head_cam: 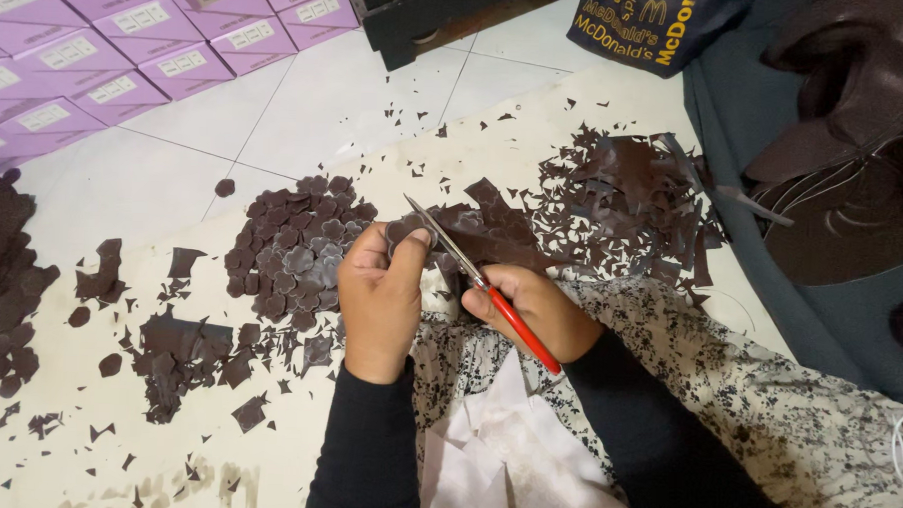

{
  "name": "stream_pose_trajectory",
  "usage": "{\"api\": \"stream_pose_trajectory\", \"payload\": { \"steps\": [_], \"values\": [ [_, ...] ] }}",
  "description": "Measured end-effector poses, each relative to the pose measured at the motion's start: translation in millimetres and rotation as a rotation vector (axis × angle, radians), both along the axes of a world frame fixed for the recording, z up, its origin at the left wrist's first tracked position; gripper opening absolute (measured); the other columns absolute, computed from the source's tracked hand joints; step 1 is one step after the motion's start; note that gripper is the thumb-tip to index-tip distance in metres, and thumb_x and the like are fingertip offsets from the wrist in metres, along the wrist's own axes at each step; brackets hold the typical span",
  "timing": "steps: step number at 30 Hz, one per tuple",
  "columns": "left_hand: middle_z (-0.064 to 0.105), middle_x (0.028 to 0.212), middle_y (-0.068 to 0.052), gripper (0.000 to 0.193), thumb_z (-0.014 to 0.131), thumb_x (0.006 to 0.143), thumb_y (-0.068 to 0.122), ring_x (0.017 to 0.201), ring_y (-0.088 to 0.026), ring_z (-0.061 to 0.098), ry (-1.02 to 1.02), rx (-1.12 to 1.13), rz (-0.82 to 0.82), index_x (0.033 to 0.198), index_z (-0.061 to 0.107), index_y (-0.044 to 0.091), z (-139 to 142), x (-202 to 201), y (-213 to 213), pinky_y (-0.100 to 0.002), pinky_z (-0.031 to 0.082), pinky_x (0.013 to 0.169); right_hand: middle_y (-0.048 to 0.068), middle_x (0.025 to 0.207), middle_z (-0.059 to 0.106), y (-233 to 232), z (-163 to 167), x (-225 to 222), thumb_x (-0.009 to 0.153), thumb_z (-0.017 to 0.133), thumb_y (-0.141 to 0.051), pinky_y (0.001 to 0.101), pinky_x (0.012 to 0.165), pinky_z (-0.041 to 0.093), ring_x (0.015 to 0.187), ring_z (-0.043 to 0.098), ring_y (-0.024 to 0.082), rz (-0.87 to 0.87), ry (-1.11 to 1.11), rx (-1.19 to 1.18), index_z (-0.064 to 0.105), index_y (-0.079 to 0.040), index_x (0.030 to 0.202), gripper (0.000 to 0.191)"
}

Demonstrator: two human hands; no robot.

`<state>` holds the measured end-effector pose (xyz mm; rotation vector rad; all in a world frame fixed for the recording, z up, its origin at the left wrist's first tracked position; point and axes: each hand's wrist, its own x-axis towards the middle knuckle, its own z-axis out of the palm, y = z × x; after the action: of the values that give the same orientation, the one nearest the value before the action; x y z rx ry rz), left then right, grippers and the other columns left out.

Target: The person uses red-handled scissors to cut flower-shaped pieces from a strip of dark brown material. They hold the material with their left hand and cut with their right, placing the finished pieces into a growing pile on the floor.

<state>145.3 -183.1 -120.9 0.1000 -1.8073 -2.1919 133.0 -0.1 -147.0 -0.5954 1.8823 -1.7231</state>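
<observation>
My left hand (380,292) pinches a small dark brown cut-out piece (404,228) between thumb and fingers. My right hand (535,309) grips red-handled scissors (476,280), whose metal blades point up-left and meet the piece at its right edge. Just left of my left hand lies a pile of finished dark brown flower-shaped pieces (297,244). Behind the scissors sits a heap of dark brown offcuts (613,200). Both forearms wear black sleeves.
A cream sheet (95,442) covers the white tiled floor, strewn with brown scraps (183,355). Purple boxes (98,51) are stacked at the top left. More brown pieces lie at the far left (1,268). A patterned cloth (767,395) covers my lap; dark sheet material (845,158) is right.
</observation>
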Motion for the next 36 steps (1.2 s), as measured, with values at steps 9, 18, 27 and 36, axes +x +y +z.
{"api": "stream_pose_trajectory", "payload": {
  "steps": [9, 18, 27, 36],
  "values": [
    [0.068, 0.088, -0.001, 0.009, 0.064, 0.1, 0.006, 0.077, -0.005, 0.056, -0.018, -0.002, -0.011, 0.096, 0.068, -0.002, 10, -29, 39, -0.022, 0.045, 0.069, -0.008, 0.07, 0.044, 38, 14, -32, 0.102, 0.054, -0.053, 0.0249, 0.055, 0.037, 0.064, 0.04, 0.004, -0.003, 0.153, -0.011, 0.057, -0.007, 0.089, 0.048],
    [0.071, 0.091, -0.003, 0.009, 0.063, 0.099, 0.006, 0.08, -0.007, 0.061, -0.004, 0.011, -0.014, 0.096, 0.068, -0.002, 7, -28, 35, -0.023, 0.05, 0.074, -0.008, 0.071, 0.043, 35, 10, -31, 0.1, 0.055, -0.053, 0.0238, 0.055, 0.036, 0.064, 0.04, 0.004, 0.015, -0.046, -0.021, 0.06, -0.007, 0.094, 0.046],
    [0.072, 0.095, -0.002, 0.011, 0.062, 0.101, 0.008, 0.085, -0.006, 0.063, 0.003, 0.112, -0.004, 0.1, 0.069, 0.0, 0, -28, 48, -0.023, 0.05, 0.079, -0.008, 0.07, 0.044, 42, 2, -32, 0.101, 0.055, -0.051, 0.0245, 0.056, 0.037, 0.064, 0.041, 0.004, 0.034, 0.08, -0.03, 0.059, -0.008, 0.092, 0.044],
    [0.071, 0.094, -0.001, 0.012, 0.061, 0.1, 0.008, 0.084, -0.006, 0.061, -0.018, 0.093, 0.002, 0.101, 0.069, 0.0, 0, -26, 50, -0.023, 0.049, 0.078, -0.008, 0.067, 0.04, 45, -13, -33, 0.101, 0.055, -0.055, 0.0251, 0.053, 0.033, 0.062, 0.037, 0.004, -0.027, 0.077, -0.008, 0.057, -0.007, 0.081, 0.051]
  ]
}}
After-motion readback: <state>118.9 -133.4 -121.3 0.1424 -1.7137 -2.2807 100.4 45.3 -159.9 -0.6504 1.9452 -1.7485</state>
